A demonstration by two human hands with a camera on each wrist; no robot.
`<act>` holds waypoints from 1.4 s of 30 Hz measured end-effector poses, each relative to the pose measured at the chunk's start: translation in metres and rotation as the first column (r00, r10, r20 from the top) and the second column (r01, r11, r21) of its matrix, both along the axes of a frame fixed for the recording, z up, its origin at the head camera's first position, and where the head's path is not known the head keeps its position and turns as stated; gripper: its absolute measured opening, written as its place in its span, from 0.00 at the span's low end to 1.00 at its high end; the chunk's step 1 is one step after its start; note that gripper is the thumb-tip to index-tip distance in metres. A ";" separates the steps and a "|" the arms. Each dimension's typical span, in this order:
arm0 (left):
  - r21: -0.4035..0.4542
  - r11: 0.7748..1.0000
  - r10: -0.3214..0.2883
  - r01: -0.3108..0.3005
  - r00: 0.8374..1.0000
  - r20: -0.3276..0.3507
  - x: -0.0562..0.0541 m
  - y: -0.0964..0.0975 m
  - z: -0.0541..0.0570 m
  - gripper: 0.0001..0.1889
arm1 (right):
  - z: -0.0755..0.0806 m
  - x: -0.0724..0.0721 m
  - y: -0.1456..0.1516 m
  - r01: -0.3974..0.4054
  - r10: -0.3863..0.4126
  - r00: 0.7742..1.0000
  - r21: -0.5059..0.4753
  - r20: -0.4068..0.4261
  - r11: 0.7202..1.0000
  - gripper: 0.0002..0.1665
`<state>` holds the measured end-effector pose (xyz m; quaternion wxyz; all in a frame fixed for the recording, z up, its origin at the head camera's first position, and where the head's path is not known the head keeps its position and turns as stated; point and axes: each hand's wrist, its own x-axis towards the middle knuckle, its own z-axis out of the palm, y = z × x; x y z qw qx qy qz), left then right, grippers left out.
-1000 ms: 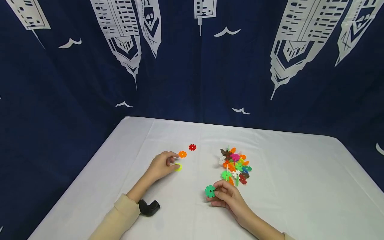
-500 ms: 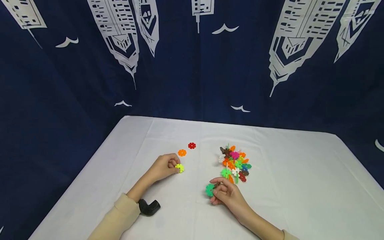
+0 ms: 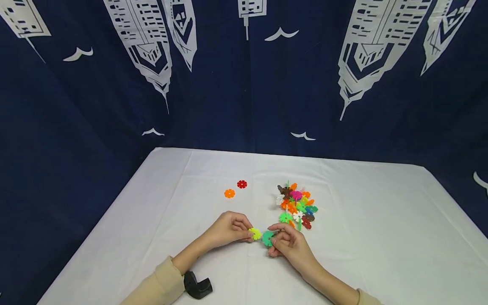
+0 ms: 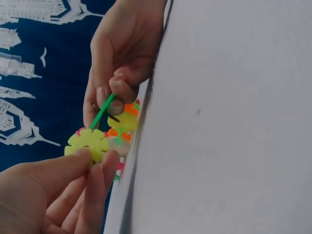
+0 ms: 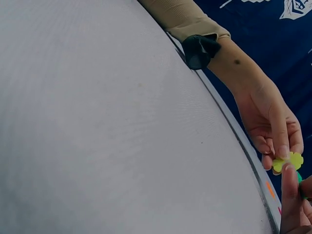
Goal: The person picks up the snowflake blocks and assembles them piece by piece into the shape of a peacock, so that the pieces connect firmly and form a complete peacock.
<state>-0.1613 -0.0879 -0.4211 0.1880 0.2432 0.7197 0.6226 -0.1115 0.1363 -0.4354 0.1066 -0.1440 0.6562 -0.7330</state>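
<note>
My left hand (image 3: pixel 230 228) pinches a yellow notched, flower-shaped plastic disc (image 3: pixel 256 234) between thumb and fingers. Just to its right, my right hand (image 3: pixel 291 245) grips a green disc (image 3: pixel 267 238) of the same kind by its edge. In the left wrist view the green disc (image 4: pixel 103 111) stands nearly edge-on above the yellow disc (image 4: pixel 97 145), with a small dark edge beside it. The discs are very close; whether they touch I cannot tell. In the right wrist view, fingers hide most of the green disc (image 5: pixel 300 178).
A heap of joined colourful discs (image 3: pixel 301 206) lies on the white-covered table (image 3: pixel 362 233) beyond my right hand. Farther back on the left are a loose orange disc (image 3: pixel 229 193) and a red disc (image 3: pixel 242 184). A black device (image 3: pixel 198 286) sits at the left wrist. A blue patterned curtain (image 3: pixel 228 97) hangs behind.
My left hand has picked the yellow disc up off the table and carried it right and nearer, up to the green disc. My right hand has stayed nearly in place, its green disc slightly turned.
</note>
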 end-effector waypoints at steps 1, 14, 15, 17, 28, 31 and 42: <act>0.005 1.000 -0.002 0.002 1.000 -0.011 0.000 0.001 -0.001 0.04 | 0.000 0.000 0.000 0.007 -0.007 1.000 0.001 0.023 1.000 0.20; 0.006 1.000 0.020 -0.019 0.985 -0.170 0.005 0.007 -0.012 0.03 | -0.001 -0.001 -0.002 0.016 -0.015 0.993 -0.012 0.114 1.000 0.19; 0.004 1.000 0.022 -0.022 0.979 -0.204 0.005 0.007 -0.013 0.03 | -0.001 -0.001 -0.002 0.015 -0.014 0.993 -0.012 0.115 1.000 0.19; -0.001 1.000 0.023 -0.024 0.959 -0.281 0.006 0.006 -0.014 0.02 | -0.002 0.000 -0.003 0.012 -0.010 0.994 -0.011 0.110 1.000 0.18; -0.050 0.998 -0.003 -0.033 0.803 -0.596 0.010 0.007 -0.015 0.02 | -0.006 0.002 -0.003 -0.016 0.016 0.999 -0.002 -0.034 1.000 0.14; -0.051 0.998 -0.005 -0.037 0.766 -0.643 0.010 0.008 -0.015 0.01 | -0.005 0.002 -0.004 -0.001 0.001 0.998 0.007 -0.063 1.000 0.13; 0.240 0.966 0.059 -0.092 0.988 0.144 -0.002 0.004 -0.011 0.06 | 0.000 0.001 -0.002 0.029 -0.043 0.978 -0.071 -0.205 0.997 0.26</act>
